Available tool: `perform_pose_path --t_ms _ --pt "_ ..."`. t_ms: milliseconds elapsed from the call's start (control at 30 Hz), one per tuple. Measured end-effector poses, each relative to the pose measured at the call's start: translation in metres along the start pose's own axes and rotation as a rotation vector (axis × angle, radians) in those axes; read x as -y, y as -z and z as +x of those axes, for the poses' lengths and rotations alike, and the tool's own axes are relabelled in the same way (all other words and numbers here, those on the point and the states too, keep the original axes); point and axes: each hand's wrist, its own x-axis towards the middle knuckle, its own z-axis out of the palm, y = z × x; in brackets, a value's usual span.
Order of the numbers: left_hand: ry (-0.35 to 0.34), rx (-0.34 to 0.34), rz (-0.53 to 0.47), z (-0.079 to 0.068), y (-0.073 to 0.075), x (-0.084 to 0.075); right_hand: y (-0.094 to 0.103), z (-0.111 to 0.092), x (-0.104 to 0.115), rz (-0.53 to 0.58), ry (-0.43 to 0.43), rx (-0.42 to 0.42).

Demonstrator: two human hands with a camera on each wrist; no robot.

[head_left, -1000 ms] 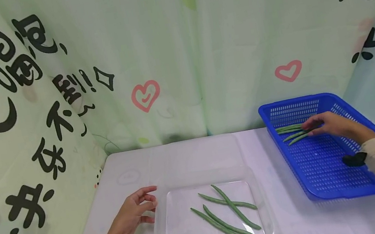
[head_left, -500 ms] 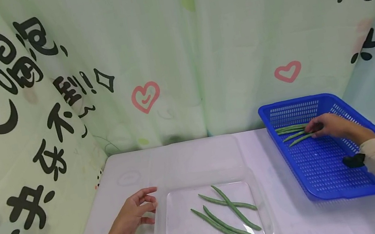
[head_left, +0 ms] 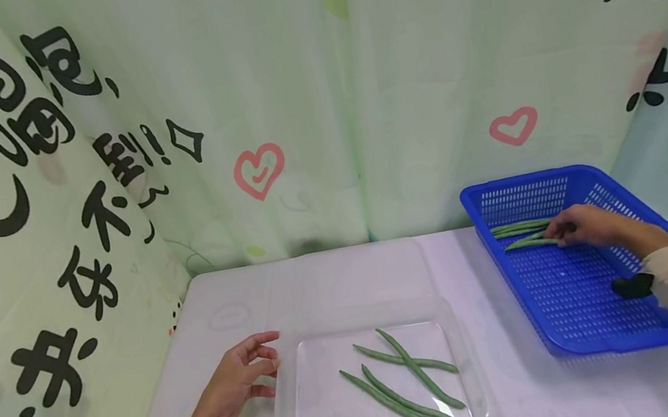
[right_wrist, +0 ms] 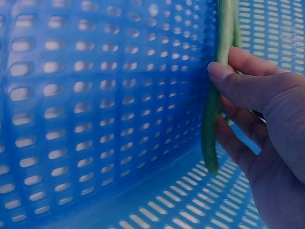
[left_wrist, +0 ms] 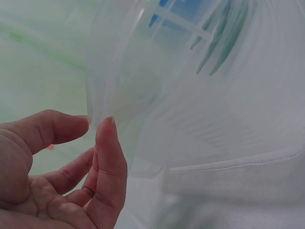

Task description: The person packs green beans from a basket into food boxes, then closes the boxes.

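Observation:
In the head view, my right hand (head_left: 588, 225) reaches into a blue perforated plastic basket (head_left: 561, 317). Its thumb and fingers pinch a green bean (right_wrist: 211, 129), seen close up in the right wrist view beside the basket's wall. A few more green beans (head_left: 515, 229) lie at the basket's far left. On the left, my left hand (head_left: 242, 374) pinches the edge of a clear plastic box (left_wrist: 112, 90) between thumb and finger. Several green beans (head_left: 412, 370) lie inside that box, some crossing, others side by side.
The box's transparent lid (head_left: 346, 277) lies folded back behind it on the white table (head_left: 206, 320). A pale green curtain (head_left: 294, 59) with black lettering and red hearts hangs behind and to the left.
The right hand shifts slightly within the basket, and the near bean ends at its fingers draw closer together. The left hand and the beans in the box have stayed put.

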Motion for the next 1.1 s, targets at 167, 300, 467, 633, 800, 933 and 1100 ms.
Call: perform_pose_path --t_ms 167,300,467,633,800,933,1100 --pt "0.007 -0.004 0.007 0.001 0.001 -0.001 0.004 0.0 0.009 -0.024 0.023 -0.004" --pt "0.009 -0.01 0.015 0.001 0.001 -0.001 0.005 -0.002 0.02 -0.037 0.038 -0.014" --pt "0.01 -0.007 0.016 0.001 0.001 -0.001 0.007 -0.006 0.034 -0.06 0.058 -0.023" --pt "0.011 -0.001 0.006 0.001 0.0 0.0 0.007 -0.009 0.044 -0.058 0.095 -0.073" --pt "0.007 -0.003 0.018 0.001 0.0 -0.001 0.008 -0.013 0.053 -0.03 0.095 -0.129" --pt "0.004 -0.002 0.02 0.001 0.0 0.0 0.009 -0.016 0.062 0.04 0.11 -0.152" --pt "0.004 -0.002 0.022 0.001 0.0 0.001 0.011 -0.019 0.072 0.127 0.123 -0.166"
